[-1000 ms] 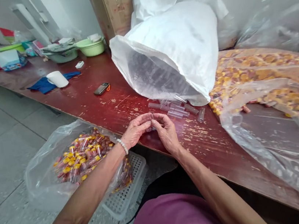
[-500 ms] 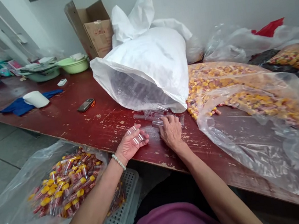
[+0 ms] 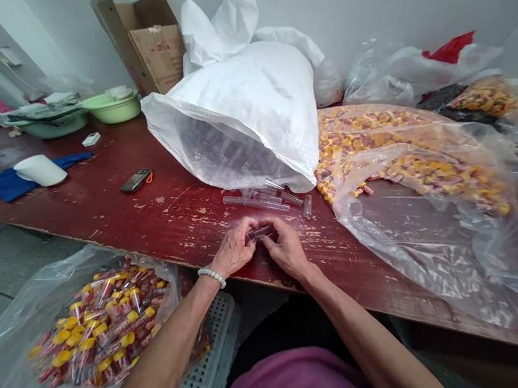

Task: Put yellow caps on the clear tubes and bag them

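My left hand (image 3: 236, 246) and my right hand (image 3: 285, 246) meet over the table's front edge, both closed around clear plastic tubes (image 3: 259, 232). Fingers hide much of these tubes, so how many each hand has cannot be told. Just beyond, several loose clear tubes (image 3: 260, 201) lie on the red table (image 3: 185, 214). They spill from the mouth of a big white sack (image 3: 250, 99), which lies on its side with more tubes inside. A pale bead bracelet (image 3: 213, 276) circles my left wrist.
At right spreads a clear plastic bag (image 3: 440, 245) beside many yellow-capped pieces (image 3: 374, 123). Below left, an open bag holds yellow-capped tubes (image 3: 90, 333) by a grey crate (image 3: 194, 383). A phone-like device (image 3: 136, 180), white mug (image 3: 41, 170), green basin (image 3: 112, 108) and carton (image 3: 160, 57) stand farther back.
My right hand has left the loose tubes by the sack and come back to my left hand. The left hand has turned and closed more over its tubes. The view has shifted slightly right.
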A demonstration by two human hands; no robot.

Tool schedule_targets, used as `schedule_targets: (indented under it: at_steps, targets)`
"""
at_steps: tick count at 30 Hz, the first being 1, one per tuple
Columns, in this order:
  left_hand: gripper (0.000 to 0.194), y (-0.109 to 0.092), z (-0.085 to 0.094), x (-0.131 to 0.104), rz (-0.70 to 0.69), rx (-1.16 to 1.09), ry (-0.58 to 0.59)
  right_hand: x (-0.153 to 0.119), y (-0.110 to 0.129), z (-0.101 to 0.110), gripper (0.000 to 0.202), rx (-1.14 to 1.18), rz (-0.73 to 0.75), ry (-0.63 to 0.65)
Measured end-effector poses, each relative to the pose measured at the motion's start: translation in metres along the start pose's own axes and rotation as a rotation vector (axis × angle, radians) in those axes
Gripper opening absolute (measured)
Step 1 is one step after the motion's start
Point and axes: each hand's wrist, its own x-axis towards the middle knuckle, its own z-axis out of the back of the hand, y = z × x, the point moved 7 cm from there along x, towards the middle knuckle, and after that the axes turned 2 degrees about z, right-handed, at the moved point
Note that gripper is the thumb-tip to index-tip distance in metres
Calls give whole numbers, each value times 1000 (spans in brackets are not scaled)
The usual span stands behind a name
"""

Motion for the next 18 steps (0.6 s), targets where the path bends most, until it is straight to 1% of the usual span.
schedule_targets:
  at_steps: [1,2,3,5,7,9,11,12,14,16,18]
  targets:
    - [41,1,-2,2,8,22,22,2,-2,2,31,66,-17,-12]
    - [45,2,-2,4,15,36,20,5,-4,5,32,89,-19,-26]
    - [46,4,-2,6,26,36,-3,9,-5,9,31,63,-5,-49]
    - [42,11,-2,8,85,-46,-78,19,-8,20,31,-118,47,-104]
    - [36,22,1,8,184,-267,-189,28,-14,27,33,-380,50,-120]
    - [36,32,3,4,282,-574,-297,34,-24,29,31,-608,-7,-66]
    - [41,39,4,-1,371,-844,-344,35,-33,29,24,-713,-86,-14]
    - [45,40,3,-3,412,-950,-339,33,-35,30,21,-698,-112,-15]
    - [49,40,1,-6,468,-1088,-310,27,-31,33,18,-584,-131,-65]
    - [51,38,-2,-7,481,-1145,-292,17,-21,34,18,-444,-117,-126]
    - [52,34,-8,-6,450,-1150,-283,6,-9,31,19,-306,-99,-142]
